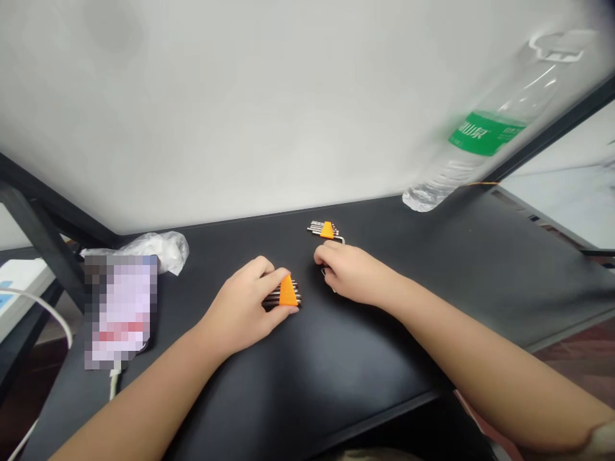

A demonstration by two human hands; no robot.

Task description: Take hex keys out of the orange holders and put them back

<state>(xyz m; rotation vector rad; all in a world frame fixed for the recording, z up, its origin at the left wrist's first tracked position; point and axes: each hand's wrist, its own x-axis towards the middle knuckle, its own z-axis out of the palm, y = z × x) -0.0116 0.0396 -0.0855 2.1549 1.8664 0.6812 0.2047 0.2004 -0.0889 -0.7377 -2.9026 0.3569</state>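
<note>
A clear bottle (485, 132) stands by the back edge of the dark surface (307, 371), toward its right end; a knock could topple it. Mid-surface, the left hand (245, 304) has its grip pinched around an orange-banded key bundle (288, 291); slackening might spill keys. The right hand (348, 272) curls just in front of a second key set (327, 229), nearer the back edge, which stray knuckles could nudge. At that hand shows a thin metal piece (323, 272); whether it is gripped, I cannot tell, and a loose hold could drop it.
</note>
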